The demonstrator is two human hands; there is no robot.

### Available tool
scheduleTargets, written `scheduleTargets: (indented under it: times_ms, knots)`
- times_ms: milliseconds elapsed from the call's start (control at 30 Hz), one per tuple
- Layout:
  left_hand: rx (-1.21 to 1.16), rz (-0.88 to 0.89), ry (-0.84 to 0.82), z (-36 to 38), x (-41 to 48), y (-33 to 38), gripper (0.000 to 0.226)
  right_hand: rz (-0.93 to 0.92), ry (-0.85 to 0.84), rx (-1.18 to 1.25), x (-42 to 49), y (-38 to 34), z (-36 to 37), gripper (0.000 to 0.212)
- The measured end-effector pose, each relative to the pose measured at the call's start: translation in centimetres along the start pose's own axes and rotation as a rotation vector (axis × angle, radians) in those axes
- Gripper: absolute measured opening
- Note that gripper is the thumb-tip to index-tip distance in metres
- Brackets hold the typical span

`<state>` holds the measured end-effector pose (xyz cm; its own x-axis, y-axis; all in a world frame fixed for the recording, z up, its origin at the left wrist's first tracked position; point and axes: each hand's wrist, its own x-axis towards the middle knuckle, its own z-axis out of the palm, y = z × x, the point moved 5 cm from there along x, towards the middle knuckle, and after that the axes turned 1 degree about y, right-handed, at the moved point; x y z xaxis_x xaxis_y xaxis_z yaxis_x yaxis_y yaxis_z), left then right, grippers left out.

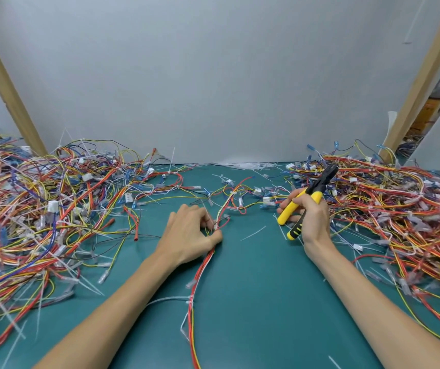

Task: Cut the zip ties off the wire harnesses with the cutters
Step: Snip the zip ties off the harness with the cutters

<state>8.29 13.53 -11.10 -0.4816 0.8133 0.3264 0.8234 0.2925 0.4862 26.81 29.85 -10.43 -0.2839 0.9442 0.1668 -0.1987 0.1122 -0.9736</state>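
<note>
A red, yellow and white wire harness runs from the near edge up the middle of the green table. My left hand pinches this harness where a small white zip tie binds it. A second white zip tie sits lower on the same harness. My right hand grips the yellow and black cutters, which are raised off the table. Their dark jaws point up and to the right, away from the harness. Whether the jaws are open I cannot tell.
A large tangle of harnesses covers the left of the table, and another pile covers the right. Cut zip tie pieces lie scattered on the mat. Wooden posts lean at both sides before a grey wall.
</note>
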Motion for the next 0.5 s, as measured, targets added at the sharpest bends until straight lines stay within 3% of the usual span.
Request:
scheduleTargets:
  times_ms: [333, 500]
  knots:
    - [-0.063, 0.072, 0.244, -1.6, -0.4, 0.2, 0.023, 0.036, 0.023, 0.054, -0.3, 0.0, -0.3, 0.017]
    - [-0.15, 0.09, 0.225, -1.6, -0.5, 0.3, 0.021, 0.034, 0.031, 0.062, -0.1, 0.2, -0.2, 0.017]
